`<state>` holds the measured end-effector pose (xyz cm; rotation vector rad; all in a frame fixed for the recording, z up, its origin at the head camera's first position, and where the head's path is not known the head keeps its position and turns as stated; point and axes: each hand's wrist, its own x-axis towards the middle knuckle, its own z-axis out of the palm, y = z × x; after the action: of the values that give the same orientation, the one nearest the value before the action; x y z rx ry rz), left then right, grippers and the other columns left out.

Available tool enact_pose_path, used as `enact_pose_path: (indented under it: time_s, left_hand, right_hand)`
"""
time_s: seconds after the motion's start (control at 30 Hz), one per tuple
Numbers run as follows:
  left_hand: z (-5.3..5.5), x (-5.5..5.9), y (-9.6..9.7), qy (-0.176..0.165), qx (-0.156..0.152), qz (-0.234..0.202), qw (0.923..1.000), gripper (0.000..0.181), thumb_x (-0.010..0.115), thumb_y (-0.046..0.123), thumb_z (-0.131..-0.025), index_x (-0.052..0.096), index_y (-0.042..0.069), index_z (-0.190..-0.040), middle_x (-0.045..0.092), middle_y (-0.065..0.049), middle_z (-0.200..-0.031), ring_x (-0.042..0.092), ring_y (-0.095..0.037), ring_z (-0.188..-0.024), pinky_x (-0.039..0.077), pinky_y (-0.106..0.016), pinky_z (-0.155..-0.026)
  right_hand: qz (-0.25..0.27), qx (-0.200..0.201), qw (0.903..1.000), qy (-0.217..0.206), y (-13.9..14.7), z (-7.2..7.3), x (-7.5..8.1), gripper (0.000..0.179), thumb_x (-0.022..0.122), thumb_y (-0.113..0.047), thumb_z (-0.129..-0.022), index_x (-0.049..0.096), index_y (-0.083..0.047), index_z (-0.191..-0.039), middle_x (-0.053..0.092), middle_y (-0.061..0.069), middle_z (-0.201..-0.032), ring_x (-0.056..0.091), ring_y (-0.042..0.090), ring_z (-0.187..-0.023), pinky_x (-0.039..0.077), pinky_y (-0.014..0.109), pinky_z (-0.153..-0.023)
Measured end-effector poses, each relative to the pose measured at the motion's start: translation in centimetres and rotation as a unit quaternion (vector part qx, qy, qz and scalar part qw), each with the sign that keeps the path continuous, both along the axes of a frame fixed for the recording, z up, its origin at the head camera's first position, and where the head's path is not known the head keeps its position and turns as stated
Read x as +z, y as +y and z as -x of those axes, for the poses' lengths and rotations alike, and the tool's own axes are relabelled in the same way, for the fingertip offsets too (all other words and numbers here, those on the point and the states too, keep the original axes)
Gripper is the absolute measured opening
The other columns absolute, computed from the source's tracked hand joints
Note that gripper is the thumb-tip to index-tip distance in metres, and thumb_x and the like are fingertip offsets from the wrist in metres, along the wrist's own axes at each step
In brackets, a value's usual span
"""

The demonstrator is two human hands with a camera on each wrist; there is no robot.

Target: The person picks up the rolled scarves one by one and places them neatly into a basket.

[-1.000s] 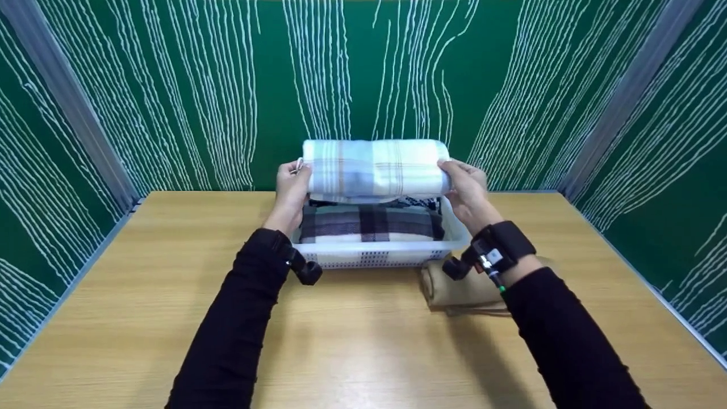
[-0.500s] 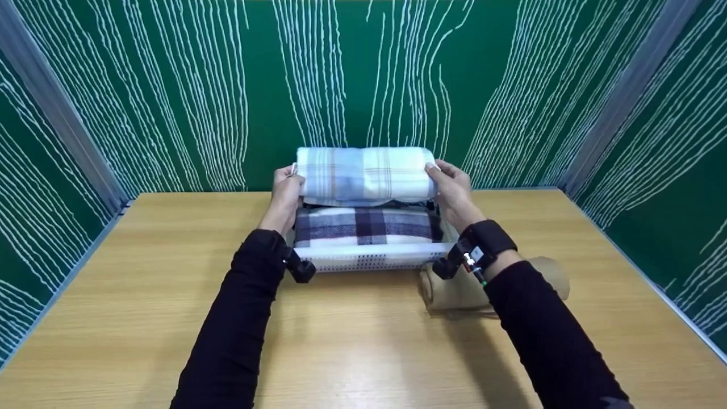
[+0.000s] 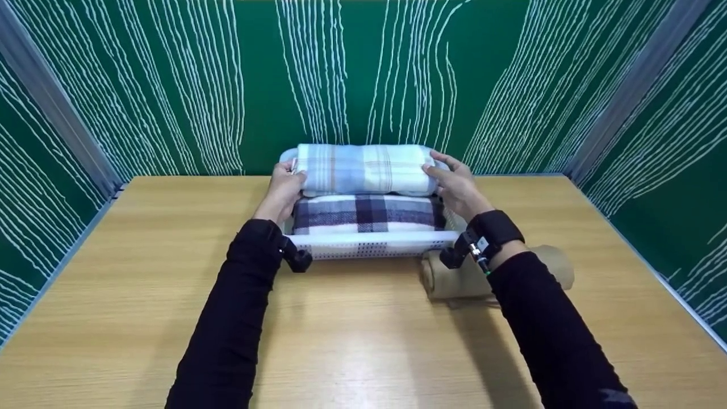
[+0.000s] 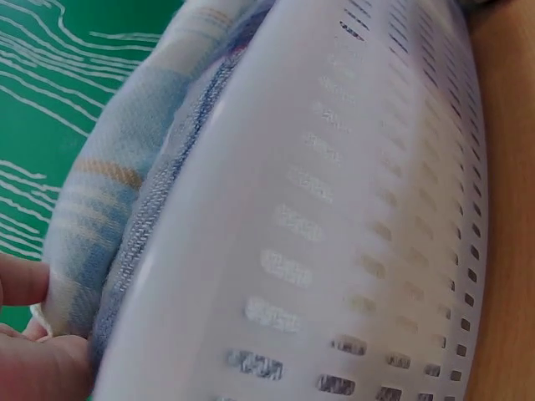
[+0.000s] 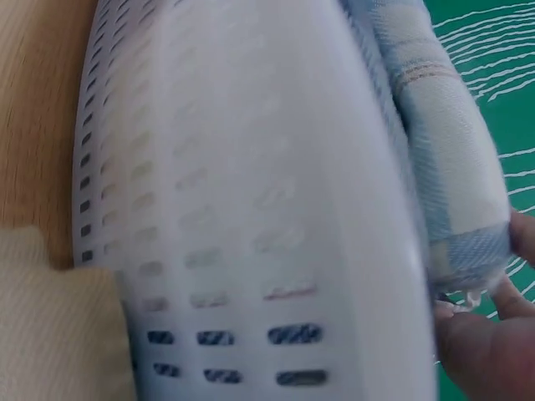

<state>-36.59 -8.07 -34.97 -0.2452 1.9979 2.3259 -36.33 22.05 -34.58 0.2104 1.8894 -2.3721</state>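
A rolled light blue and white plaid scarf [image 3: 366, 169] lies crosswise over the back of a white perforated basket [image 3: 329, 241], above its rim in both wrist views. My left hand [image 3: 282, 190] pinches its left end, thumb in front. On the right end, my right hand [image 3: 457, 184] grips with the thumb on the near face and the index finger along the top. A bit of white fringe shows by the fingers in the right wrist view. In front of this roll, inside the basket, lies a purple, grey and white plaid scarf [image 3: 369, 213].
A tan rolled cloth [image 3: 460, 278] lies on the wooden table [image 3: 341, 329] at the basket's front right corner, partly hidden under my right wrist. Behind the table stands a green wall [image 3: 261, 85] with white wavy lines; more green panels close off both sides.
Both hands have lowered the light plaid scarf toward the basket, close behind the purple one. The basket's back rim now shows around it. The head view has shifted slightly.
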Motion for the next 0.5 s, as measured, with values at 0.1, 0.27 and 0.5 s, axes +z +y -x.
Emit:
enact_pose_path:
  time_s: [0.1,0.27,0.5]
  left_hand:
    - [0.07,0.34,-0.03,-0.004,0.009,0.028,0.9996,0.046,0.038,-0.002,-0.098,0.024,-0.003,-0.141,0.037,-0.018,-0.133,0.046,-0.025,-0.109,0.044,-0.032,-0.087]
    - [-0.02,0.25,-0.12,0.002,0.016,0.079,0.9967,0.046,0.041,-0.002,-0.097,0.027,-0.003,-0.140,0.039,-0.017,-0.133,0.043,-0.023,-0.110,0.040,-0.027,-0.087]
    - [-0.92,-0.38,-0.01,0.007,0.031,0.114,0.9930,0.050,0.045,0.003,-0.096,0.024,-0.003,-0.141,0.035,-0.018,-0.141,0.036,-0.025,-0.126,0.032,-0.032,-0.104]
  right_hand:
    - [-0.039,0.001,0.9992,0.002,0.03,0.12,0.22,0.058,0.057,-0.006,-0.095,0.033,-0.010,-0.148,0.026,0.012,-0.152,0.047,0.021,-0.116,0.042,0.030,-0.095]
    - [-0.101,0.008,0.9949,0.006,0.16,0.09,0.06,0.059,0.057,-0.011,-0.096,0.032,-0.012,-0.149,0.028,0.011,-0.150,0.049,0.018,-0.112,0.039,0.031,-0.098]
    - [-0.111,0.019,0.9937,-0.004,0.36,-0.60,-0.41,0.058,0.053,-0.014,-0.098,0.028,-0.013,-0.150,0.029,0.011,-0.150,0.048,0.017,-0.112,0.040,0.029,-0.098]
